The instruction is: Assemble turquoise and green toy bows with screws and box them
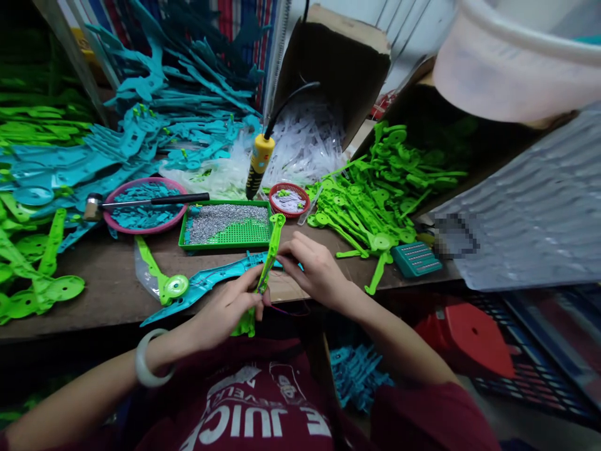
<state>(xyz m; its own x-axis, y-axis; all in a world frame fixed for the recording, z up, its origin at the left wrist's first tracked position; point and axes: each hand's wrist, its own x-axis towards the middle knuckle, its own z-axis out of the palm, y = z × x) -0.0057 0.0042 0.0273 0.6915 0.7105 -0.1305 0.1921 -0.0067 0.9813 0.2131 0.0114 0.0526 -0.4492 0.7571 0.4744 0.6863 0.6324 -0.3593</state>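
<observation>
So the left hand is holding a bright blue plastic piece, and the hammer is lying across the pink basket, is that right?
Not quite: the head view shows that the left hand is holding a bright green plastic piece, not a blue one. The hammer does lie across the pink basket, as you said.

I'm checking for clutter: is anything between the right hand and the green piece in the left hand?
Nothing visible: the right hand is close beside the green piece in the left hand. The blue piece lies outside that gap.
</observation>
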